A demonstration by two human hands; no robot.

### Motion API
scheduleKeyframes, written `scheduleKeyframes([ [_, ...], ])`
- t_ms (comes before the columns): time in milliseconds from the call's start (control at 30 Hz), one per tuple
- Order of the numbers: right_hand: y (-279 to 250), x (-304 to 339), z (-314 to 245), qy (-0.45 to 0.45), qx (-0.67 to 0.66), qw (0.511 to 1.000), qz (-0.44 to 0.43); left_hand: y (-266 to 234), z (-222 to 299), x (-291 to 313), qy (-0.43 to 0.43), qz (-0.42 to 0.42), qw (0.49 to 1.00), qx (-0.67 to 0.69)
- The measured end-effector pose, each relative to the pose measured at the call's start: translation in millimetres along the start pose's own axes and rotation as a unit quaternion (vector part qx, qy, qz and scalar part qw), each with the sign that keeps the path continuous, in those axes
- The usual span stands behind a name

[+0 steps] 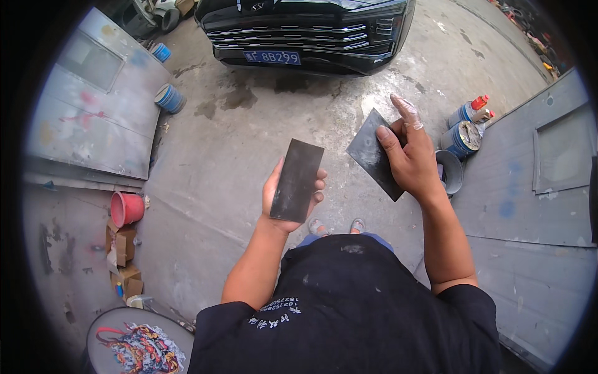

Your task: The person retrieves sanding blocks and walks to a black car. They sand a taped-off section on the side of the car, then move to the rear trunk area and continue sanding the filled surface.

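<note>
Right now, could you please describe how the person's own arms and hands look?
The left hand and the right hand wear no gloves, and no watch or bracelet shows. Whitish residue marks the right fingers. The black sleeves are short, leaving the forearms bare.

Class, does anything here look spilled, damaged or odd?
Yes: dark, irregular stains spread on the grey concrete floor near the black car, perhaps a spill. White residue also oddly smears one finger of the bare right hand.
</note>
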State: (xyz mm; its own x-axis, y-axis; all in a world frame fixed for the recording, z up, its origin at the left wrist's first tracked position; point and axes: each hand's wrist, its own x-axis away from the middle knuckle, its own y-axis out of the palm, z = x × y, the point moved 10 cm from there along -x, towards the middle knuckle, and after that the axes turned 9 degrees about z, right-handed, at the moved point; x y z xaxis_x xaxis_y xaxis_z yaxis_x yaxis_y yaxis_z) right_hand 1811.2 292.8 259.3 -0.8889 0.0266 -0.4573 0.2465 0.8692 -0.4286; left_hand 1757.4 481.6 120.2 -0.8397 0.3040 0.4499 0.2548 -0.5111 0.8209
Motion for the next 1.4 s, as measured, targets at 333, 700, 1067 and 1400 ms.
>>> scheduleKeyframes([
  [333, 9.3, 51.0, 72.0, 0.181, -0.112, 0.977, -0.033, 47.9, 30.6, 30.2, 0.138, -0.071, 0.987, 0.033],
  [700, 17.3, 54.9, 62.2, 0.184, -0.153, 0.97, -0.044, 62.5, 41.9, 51.1, 0.195, -0.113, 0.974, -0.006],
  [1067, 20.6, 52.0, 55.9, 0.146, -0.072, 0.983, -0.08, 45.1, 34.1, 29.2, 0.153, -0.104, 0.982, 0.034],
  [1400, 18.1, 64.0, 73.4, 0.216, -0.048, 0.973, -0.073, 31.2, 27.3, -7.7, 0.11, -0.053, 0.989, -0.084],
])
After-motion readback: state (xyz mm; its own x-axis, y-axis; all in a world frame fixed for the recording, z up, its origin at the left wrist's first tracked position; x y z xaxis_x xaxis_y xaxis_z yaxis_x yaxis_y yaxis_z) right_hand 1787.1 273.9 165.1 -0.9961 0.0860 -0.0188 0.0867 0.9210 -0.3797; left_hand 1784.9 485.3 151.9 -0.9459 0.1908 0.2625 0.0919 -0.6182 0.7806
